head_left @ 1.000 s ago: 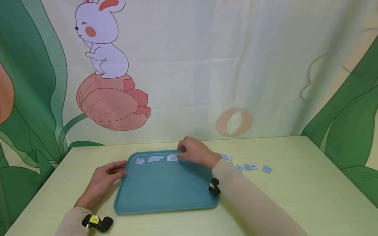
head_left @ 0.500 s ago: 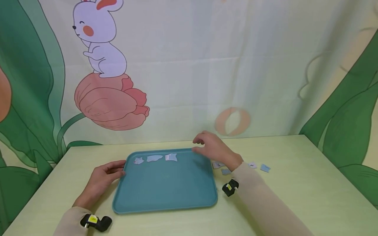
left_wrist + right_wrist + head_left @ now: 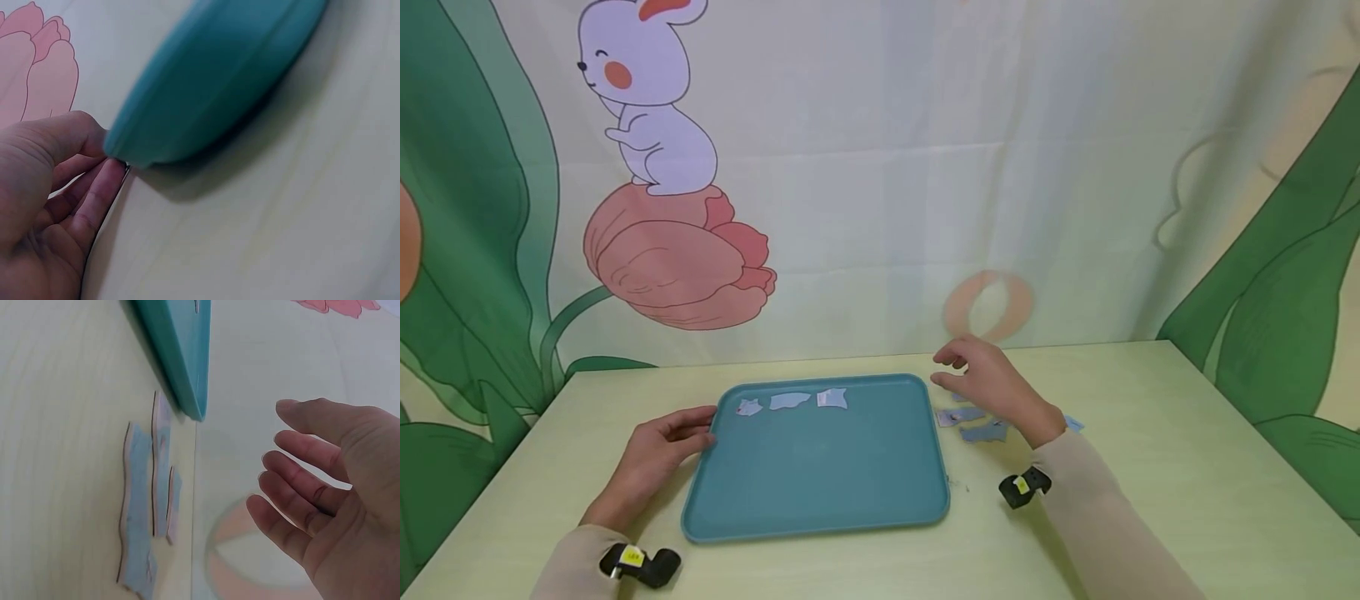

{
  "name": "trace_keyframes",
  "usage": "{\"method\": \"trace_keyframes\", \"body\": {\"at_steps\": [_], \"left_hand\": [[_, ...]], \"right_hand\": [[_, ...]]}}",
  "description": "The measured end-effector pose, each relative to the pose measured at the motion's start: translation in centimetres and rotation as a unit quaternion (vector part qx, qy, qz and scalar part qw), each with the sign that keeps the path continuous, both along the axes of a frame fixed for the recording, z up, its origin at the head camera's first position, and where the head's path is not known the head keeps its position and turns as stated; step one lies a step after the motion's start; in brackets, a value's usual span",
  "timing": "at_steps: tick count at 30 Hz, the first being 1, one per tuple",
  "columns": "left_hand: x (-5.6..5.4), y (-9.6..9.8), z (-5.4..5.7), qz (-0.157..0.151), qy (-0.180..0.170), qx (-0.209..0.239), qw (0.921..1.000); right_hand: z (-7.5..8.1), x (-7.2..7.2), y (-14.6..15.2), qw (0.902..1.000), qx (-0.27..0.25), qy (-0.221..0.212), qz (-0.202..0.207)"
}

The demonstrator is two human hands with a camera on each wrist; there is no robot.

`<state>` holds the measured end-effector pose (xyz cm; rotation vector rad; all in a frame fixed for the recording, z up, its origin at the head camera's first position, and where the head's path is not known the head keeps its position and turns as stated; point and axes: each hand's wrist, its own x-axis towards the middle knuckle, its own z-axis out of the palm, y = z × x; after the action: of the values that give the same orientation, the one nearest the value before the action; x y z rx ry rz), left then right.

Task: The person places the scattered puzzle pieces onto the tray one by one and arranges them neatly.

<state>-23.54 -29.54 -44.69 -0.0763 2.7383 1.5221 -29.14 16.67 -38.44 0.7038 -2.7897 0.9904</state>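
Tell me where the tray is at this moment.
In the head view, the tray lies on the table left of centre, with the left hand at its left edge and loose pieces just off its right edge.

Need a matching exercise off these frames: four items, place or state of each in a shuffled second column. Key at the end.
Column 1
1. left hand
2. right hand
3. row of three pieces
4. rabbit

Column 2
A. printed on the backdrop, atop a pink flower
B. raised, holding nothing
C. touching the left rim of the tray
D. inside the tray, near its far rim

Pairs: 1-C, 2-B, 3-D, 4-A
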Motion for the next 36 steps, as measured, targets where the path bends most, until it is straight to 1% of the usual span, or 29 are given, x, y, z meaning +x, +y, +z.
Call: {"method": "trace_keyframes", "body": {"at_steps": [4,8,13,18,24,29,36], "left_hand": [[0.1,0.2,0.1,0.000,0.003,-0.001,1.0000],[0.2,0.2,0.3,-0.004,0.003,-0.005,1.0000],[0.2,0.1,0.4,-0.010,0.005,-0.013,0.9999],[0.1,0.1,0.4,-0.006,0.006,-0.013,0.9999],[0.1,0.2,0.1,-0.002,0.000,-0.014,0.9999],[0.0,0.0,0.1,-0.005,0.004,-0.015,0.9999],[0.0,-0.1,0.0,-0.008,0.005,-0.012,0.9999]], "right_hand": [[-0.3,0.1,1.1,0.9999,-0.004,-0.001,-0.015],[-0.5,-0.1,1.9,0.9995,-0.002,-0.004,-0.030],[-1.0,-0.5,2.8,0.9991,-0.002,-0.023,-0.037],[-1.5,-0.8,3.4,0.9980,0.002,-0.043,-0.045],[-2.1,-1.1,4.1,0.9961,0.014,-0.071,-0.050],[-2.6,-1.5,4.3,0.9951,0.030,-0.080,-0.049],[-2.8,-1.6,4.4,0.9916,0.055,-0.097,-0.064]]}}
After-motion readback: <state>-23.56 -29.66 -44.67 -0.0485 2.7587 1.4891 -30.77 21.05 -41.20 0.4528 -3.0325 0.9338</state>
